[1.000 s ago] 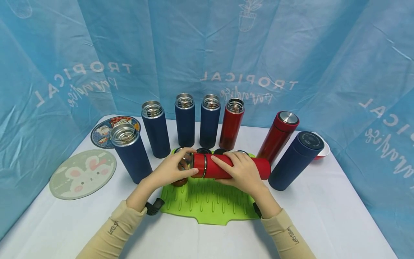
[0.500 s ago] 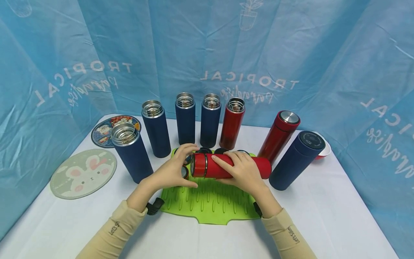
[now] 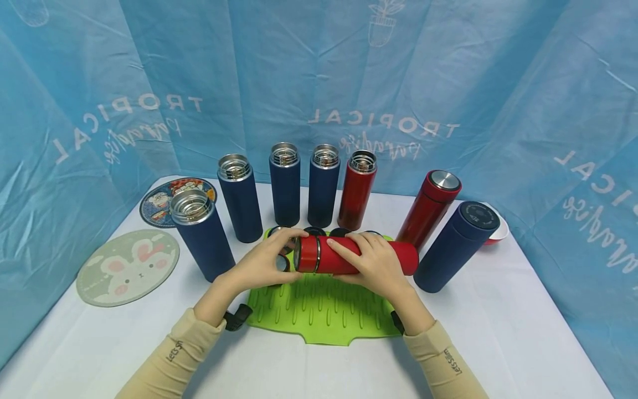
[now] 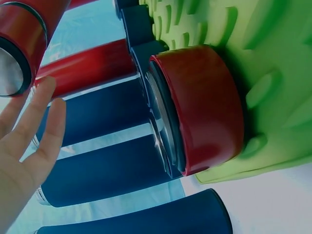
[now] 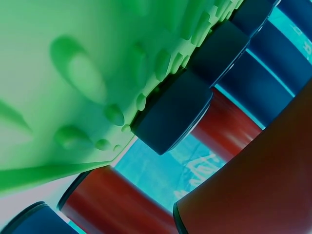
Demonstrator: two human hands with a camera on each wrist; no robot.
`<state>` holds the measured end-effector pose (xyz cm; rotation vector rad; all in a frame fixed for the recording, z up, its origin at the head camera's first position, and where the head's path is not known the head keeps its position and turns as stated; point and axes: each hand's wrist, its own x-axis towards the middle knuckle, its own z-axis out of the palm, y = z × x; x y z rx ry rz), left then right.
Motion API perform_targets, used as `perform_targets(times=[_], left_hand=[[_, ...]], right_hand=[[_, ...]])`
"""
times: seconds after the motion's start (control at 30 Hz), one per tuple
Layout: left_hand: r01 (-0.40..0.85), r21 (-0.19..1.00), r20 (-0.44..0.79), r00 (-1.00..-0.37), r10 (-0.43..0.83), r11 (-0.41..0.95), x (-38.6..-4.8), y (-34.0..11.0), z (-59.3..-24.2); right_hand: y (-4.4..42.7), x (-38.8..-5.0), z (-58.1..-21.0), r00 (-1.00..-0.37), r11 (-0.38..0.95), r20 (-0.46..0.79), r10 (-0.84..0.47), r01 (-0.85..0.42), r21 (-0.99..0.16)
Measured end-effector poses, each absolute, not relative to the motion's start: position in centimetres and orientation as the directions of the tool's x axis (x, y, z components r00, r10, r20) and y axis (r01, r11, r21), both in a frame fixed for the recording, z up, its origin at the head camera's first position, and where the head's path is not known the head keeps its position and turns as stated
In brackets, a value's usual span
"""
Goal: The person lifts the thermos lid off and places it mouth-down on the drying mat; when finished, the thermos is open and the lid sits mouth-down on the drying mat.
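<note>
A red thermos [image 3: 349,256] lies level above the green mat [image 3: 319,310], its ringed lid [image 3: 306,255] toward the left. My right hand [image 3: 371,260] grips the thermos body from the right. My left hand [image 3: 259,263] reaches round the lid end, fingertips at the top edge and thumb at the lower edge. In the left wrist view, several left fingers [image 4: 36,122] stand nearly straight beside the lid's silver end; the thumb is hidden there. A loose red lid [image 4: 209,112] sits on the mat below the left hand. The right wrist view shows the thermos body [image 5: 258,180] but no fingers.
Lidless blue thermoses [image 3: 240,202] and a lidless red one [image 3: 356,194] stand behind the mat. Capped red [image 3: 428,208] and blue [image 3: 456,249] ones stand right. Dark lids [image 3: 315,231] line the mat's back. A rabbit placemat [image 3: 127,269] lies left; a bowl [image 3: 500,230] is partly hidden.
My left fingers and thumb opened away from the thermos lid, then drew back in to its edges. The right hand keeps its grip, and the thermos has hardly moved.
</note>
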<state>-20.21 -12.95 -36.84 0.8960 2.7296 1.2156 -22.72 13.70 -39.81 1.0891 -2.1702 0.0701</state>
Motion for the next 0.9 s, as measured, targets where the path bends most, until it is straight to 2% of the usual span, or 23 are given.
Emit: perform_targets(times=[0.3,0.47,0.57,0.7,0.8,0.9], left_hand=[[0.382,0.694,0.089,-0.887,0.453,0.61,-20.26,-12.86,-36.58],[0.422,0.673,0.147,-0.881,0.449,0.608,-20.17,-12.85,-36.77],[0.539,0.57,0.258,-0.834,0.488,0.62,-20.11,-12.89,-37.07],[0.679,0.393,0.398,-0.733,0.552,0.62,-20.15,-12.91,-37.37],[0.718,0.343,0.446,-0.692,0.568,0.606,-20.25,-12.91,-37.44],[0.728,0.325,0.452,-0.68,0.577,0.604,-20.32,-12.91,-37.38]], right_hand=[[13.67,-22.68,-39.71,-0.388,0.637,0.616,-0.686,-0.729,0.25],[13.61,-22.66,-39.72,-0.387,0.637,0.616,-0.686,-0.728,0.252],[13.63,-22.66,-39.79,-0.396,0.641,0.61,-0.687,-0.726,0.251],[13.65,-22.69,-39.84,-0.399,0.642,0.608,-0.686,-0.726,0.248],[13.65,-22.71,-39.86,-0.398,0.64,0.61,-0.685,-0.729,0.243],[13.62,-22.68,-39.85,-0.4,0.639,0.608,-0.686,-0.73,0.241]])
